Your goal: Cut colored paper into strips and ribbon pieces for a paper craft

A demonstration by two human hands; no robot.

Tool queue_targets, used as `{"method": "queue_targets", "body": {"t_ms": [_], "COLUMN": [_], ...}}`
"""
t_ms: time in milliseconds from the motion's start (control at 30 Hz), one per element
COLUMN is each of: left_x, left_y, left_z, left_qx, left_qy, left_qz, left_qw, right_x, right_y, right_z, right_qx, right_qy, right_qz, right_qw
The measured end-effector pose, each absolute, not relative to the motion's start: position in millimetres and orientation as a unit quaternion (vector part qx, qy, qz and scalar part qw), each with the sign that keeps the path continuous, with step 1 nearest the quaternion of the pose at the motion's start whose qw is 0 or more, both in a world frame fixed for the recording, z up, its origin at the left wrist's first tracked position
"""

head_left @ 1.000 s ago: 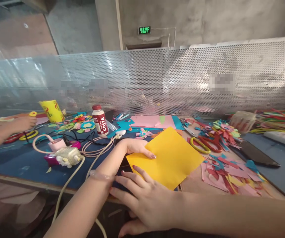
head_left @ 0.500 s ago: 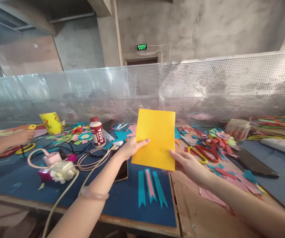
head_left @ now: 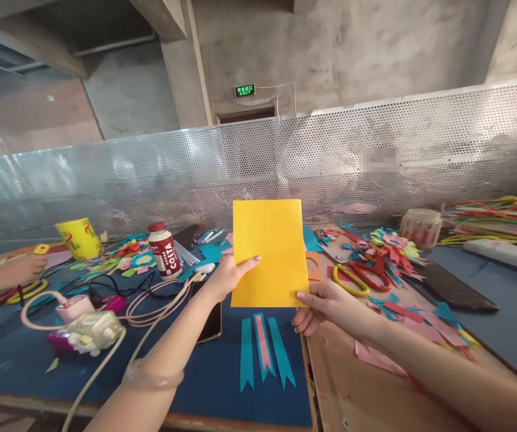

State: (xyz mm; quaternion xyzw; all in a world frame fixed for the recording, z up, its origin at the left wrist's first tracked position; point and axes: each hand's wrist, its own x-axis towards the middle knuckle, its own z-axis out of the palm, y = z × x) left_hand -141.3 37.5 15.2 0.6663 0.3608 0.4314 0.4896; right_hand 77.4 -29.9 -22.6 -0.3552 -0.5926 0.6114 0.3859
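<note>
I hold a yellow sheet of paper point(head_left: 270, 252) upright above the table. My left hand point(head_left: 227, 279) pinches its left edge, thumb on the front. My right hand point(head_left: 324, 309) grips the lower right corner. Below the sheet, three cut strips, two teal and one pink point(head_left: 262, 348), lie on the blue mat point(head_left: 204, 372). A dark phone point(head_left: 213, 321) lies flat under my left forearm.
Yellow-handled scissors point(head_left: 351, 279) lie among coloured paper scraps at the right. A Costa bottle point(head_left: 165, 251), a yellow cup point(head_left: 78, 239), cables and a small white device point(head_left: 92, 330) are at the left. Another person's hand point(head_left: 11, 270) rests far left. A perforated metal screen point(head_left: 375, 162) backs the table.
A second ago the yellow sheet lay flat under both my hands; I have lifted it upright, uncovering the strips. Since half a second ago it has shifted slightly left.
</note>
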Motion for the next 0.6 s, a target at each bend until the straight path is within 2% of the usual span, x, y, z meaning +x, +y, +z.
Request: {"method": "queue_targets", "body": {"t_ms": [200,433,600], "left_x": [-142.5,-137.5,-136.7], "left_y": [35.7,30.2,28.0], "left_z": [17.1,18.2,18.2], "left_qx": [0.674,0.691,0.693], "left_qy": [0.367,0.360,0.351], "left_qz": [0.399,0.385,0.371], "left_qw": [0.502,0.495,0.510], "right_x": [80.6,84.9,84.8], "right_y": [-27.9,-23.5,-22.9], "right_z": [-17.5,-19.7,-14.1], "right_qx": [-0.283,-0.348,-0.320], "right_qy": [-0.568,-0.562,-0.547], "right_qz": [0.627,0.577,0.590], "right_qw": [0.452,0.480,0.500]}}
